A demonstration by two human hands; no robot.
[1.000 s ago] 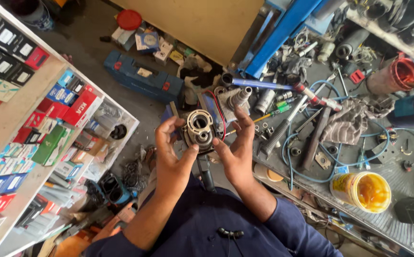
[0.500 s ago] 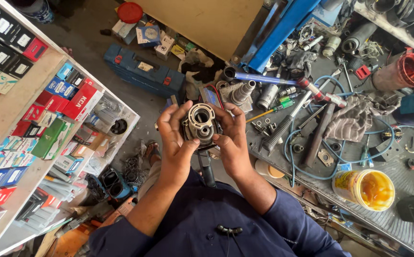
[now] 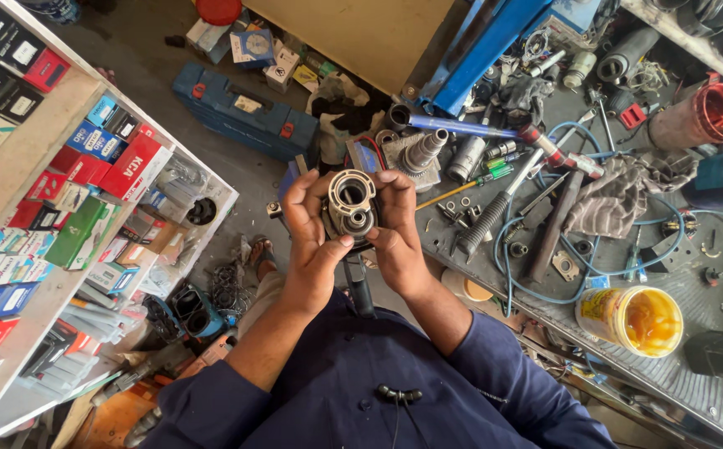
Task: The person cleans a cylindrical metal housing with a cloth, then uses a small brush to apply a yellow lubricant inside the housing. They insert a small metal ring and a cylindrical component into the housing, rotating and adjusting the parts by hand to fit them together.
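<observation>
Grey steel covers the workbench [image 3: 627, 249] from three to five o'clock, crowded with a blue hose [image 3: 536, 291], a grey rag [image 3: 619, 199], loose sockets and an open tub of yellow grease [image 3: 631, 320]. At nine o'clock stands a shelf of coloured boxes [image 3: 54, 191]; at eleven o'clock a blue tool case [image 3: 245, 112] lies on the floor.

At the centre, both hands hold a round metal gear housing [image 3: 351, 204] up over the gap between bench and shelf. The left hand [image 3: 311, 241] wraps it from eight o'clock, fingers curled behind and the thumb pressed onto its lower rim. The right hand [image 3: 394, 237] clamps it from four o'clock, fingers closed along its side.

The housing looks heavy and probably greasy; a slipping thumb could drop it onto the sandalled foot [image 3: 260, 254] below, and any loose inner part could fall out into the floor clutter.

Open room is slim: the bench edge sits just beside the right forearm, the shelf corner near the left elbow. Only the narrow strip straight below the hands is free.
</observation>
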